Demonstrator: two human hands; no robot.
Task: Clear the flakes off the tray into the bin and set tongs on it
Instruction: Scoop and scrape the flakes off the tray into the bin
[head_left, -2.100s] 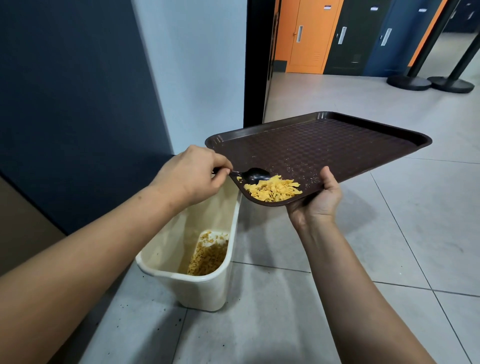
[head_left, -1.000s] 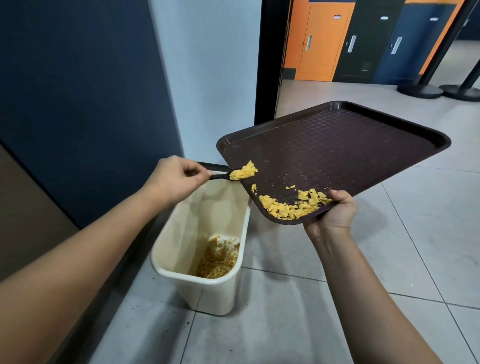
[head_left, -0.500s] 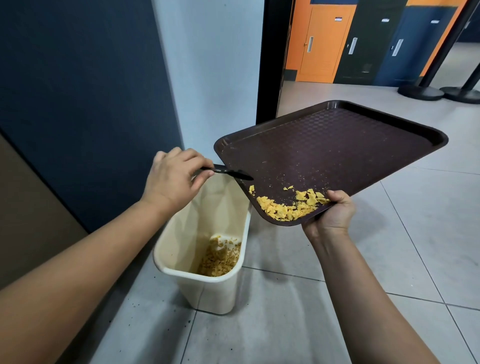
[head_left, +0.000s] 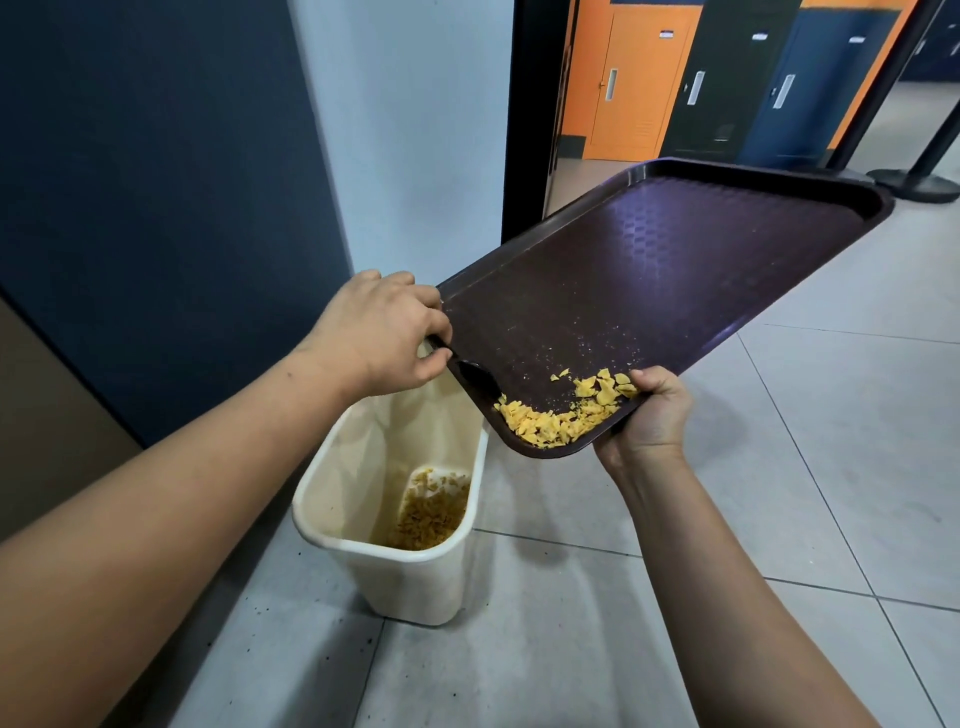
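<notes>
A dark brown tray (head_left: 665, 270) is tilted down toward its near corner, over a cream bin (head_left: 410, 577). Yellow flakes (head_left: 556, 421) lie piled in that low corner. My right hand (head_left: 649, 415) grips the tray's near edge beside the flakes, thumb on top. My left hand (head_left: 384, 332) pinches the handle of a black spoon (head_left: 478, 376); its bowl lies on the tray just left of the flakes. More flakes (head_left: 431, 514) sit at the bottom of the bin. No tongs are in view.
The bin stands on a grey tiled floor (head_left: 779, 519) against a dark blue wall (head_left: 156, 208). A doorway behind the tray opens onto orange and dark lockers (head_left: 639, 78). Black stanchion bases (head_left: 914, 182) stand at the far right.
The spoon carried a scoop of flakes off the tray's left edge above the bin, came back empty, and now lies low on the tray beside the remaining pile. The pile has shrunk.
</notes>
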